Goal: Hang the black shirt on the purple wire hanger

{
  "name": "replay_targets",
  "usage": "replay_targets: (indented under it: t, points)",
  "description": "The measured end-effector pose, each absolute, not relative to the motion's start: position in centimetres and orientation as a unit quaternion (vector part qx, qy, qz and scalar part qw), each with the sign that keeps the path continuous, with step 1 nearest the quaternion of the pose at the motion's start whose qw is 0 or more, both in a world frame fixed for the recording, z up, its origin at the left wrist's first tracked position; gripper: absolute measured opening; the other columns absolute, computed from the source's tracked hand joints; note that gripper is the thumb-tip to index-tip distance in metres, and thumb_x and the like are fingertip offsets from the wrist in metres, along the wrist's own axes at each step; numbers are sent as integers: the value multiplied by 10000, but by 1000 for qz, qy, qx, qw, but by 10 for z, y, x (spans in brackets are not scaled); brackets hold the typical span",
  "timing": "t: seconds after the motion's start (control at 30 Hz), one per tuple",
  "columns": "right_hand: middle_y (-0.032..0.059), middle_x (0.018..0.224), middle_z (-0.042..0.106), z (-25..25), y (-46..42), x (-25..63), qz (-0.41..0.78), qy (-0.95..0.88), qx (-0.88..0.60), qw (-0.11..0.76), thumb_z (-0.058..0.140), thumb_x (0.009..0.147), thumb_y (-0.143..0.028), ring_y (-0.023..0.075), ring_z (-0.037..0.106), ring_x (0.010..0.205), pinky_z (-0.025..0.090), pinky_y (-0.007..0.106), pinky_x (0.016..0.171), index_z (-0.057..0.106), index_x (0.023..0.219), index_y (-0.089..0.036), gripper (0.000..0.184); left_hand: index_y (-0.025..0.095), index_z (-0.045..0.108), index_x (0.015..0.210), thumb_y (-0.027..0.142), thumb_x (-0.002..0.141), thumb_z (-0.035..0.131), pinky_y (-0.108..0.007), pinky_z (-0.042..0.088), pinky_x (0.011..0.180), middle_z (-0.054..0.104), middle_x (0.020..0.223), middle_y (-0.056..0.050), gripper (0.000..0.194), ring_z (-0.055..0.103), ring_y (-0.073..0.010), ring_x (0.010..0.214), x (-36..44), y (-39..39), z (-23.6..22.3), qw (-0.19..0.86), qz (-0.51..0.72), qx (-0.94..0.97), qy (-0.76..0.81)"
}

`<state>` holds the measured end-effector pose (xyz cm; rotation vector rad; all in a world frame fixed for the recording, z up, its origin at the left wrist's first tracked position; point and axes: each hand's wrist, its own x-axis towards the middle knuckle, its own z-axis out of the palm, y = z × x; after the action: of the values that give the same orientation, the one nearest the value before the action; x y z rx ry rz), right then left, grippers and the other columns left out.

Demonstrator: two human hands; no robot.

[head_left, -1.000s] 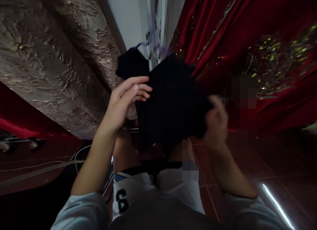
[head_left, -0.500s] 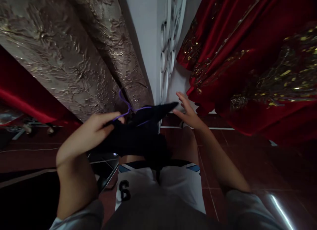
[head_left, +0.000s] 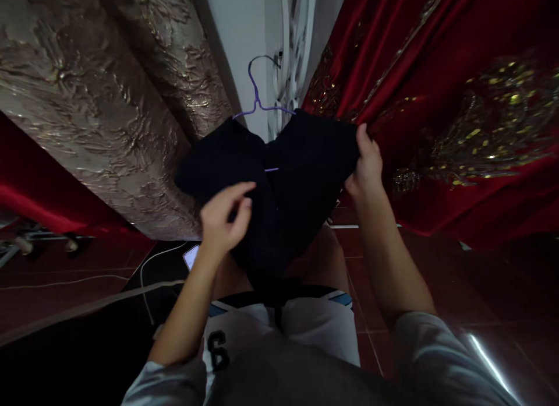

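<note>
A dark navy or black garment [head_left: 305, 161], its exact kind unclear, spreads on a purple hanger [head_left: 257, 103] in front of me. The hanger's hook reaches up to a small dark fitting on the white metal scrollwork [head_left: 301, 50]; I cannot tell if it rests there. My right hand [head_left: 365, 164] grips the garment's right shoulder edge, thumb in front and the other fingers behind. Before the garment's left front is my left hand [head_left: 225, 216], thumb and forefinger bent but apart, nothing visible between them. Part of the hanger's lower bar shows at the garment's front opening.
Patterned beige-gold fabric [head_left: 113, 103] hangs at left, red sequinned fabric [head_left: 414, 120] at right. A lit phone [head_left: 191, 256] lies on a black surface [head_left: 87, 348] to my left, near white cables. Wheeled stand legs [head_left: 43, 243] stand farther left. Red tiles [head_left: 410, 289] cover the floor.
The garment has gone from bunched and low to raised and spread, the hanger now upright. My left hand has let go of the hanger; my right hand has taken hold of the garment's shoulder.
</note>
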<state>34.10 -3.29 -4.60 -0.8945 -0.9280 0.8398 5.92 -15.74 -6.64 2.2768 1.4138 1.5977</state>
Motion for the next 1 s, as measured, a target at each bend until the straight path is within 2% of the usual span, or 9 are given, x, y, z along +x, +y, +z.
replay_targets:
  t: [0.1,0.17,0.33,0.47,0.6,0.7,0.8,0.9,1.0]
  points:
    - [88,1097,723,-20,-30,349,329,-484,-407,702,522,854,-762,286,589,1287,564,515,955,610,938,-258,518,344,427,1554,248,987,521,-308,544,669,718,897,-10,582,637,-161,639,85,-157,-87,120,372,798,458]
    - [94,1081,726,-7,-34,348,327,-491,-404,699,509,852,-768,275,567,1296,536,512,1007,580,910,-267,510,354,300,1618,223,972,514,-303,530,632,724,909,-12,693,616,-158,595,97,-153,-97,140,335,797,483]
    - [79,1021,736,12,-42,335,362,-480,-384,700,544,878,-659,250,578,1284,517,467,1040,564,913,-257,404,372,296,1617,237,976,527,-323,559,651,729,1025,-43,694,622,-158,611,113,-144,-111,150,378,750,521]
    - [90,1067,727,15,-34,345,357,-456,-368,727,544,887,-663,261,592,1255,520,488,1033,570,930,-255,411,341,320,1613,289,970,569,-350,586,686,674,1149,-101,691,666,-210,785,118,-144,-116,156,438,704,537]
    - [110,1219,690,-4,-48,367,332,-431,-368,754,512,889,-709,282,631,1212,552,519,978,622,1076,-247,510,296,376,1580,311,965,587,-457,574,918,537,1364,-153,650,623,-295,1139,123,-150,-118,127,482,681,537]
    - [124,1211,688,-34,-66,372,305,-425,-417,743,423,916,-731,295,652,1202,584,506,890,644,1132,-245,576,286,610,1329,324,996,555,-485,535,994,617,1231,-114,340,620,-282,1148,129,-159,-125,134,551,646,512]
    - [123,1215,679,-63,-70,368,297,-417,-445,735,391,927,-722,282,655,1198,586,487,896,632,1134,-244,574,279,678,1047,361,980,595,-399,569,797,631,992,-64,135,644,-223,880,136,-173,-139,175,609,577,515]
    - [110,1212,664,-84,-72,361,242,-393,-473,751,478,918,-617,252,643,1200,525,485,1032,607,1130,-227,462,298,628,1094,364,928,667,-328,524,634,561,892,-29,183,564,-170,705,144,-186,-154,240,644,511,517]
    - [106,1345,583,-105,-104,341,87,-340,-525,775,593,891,-473,230,573,1275,434,466,1135,569,1218,-239,403,333,534,1225,342,856,754,-302,540,663,530,855,1,430,564,-147,702,150,-193,-164,309,683,444,491]
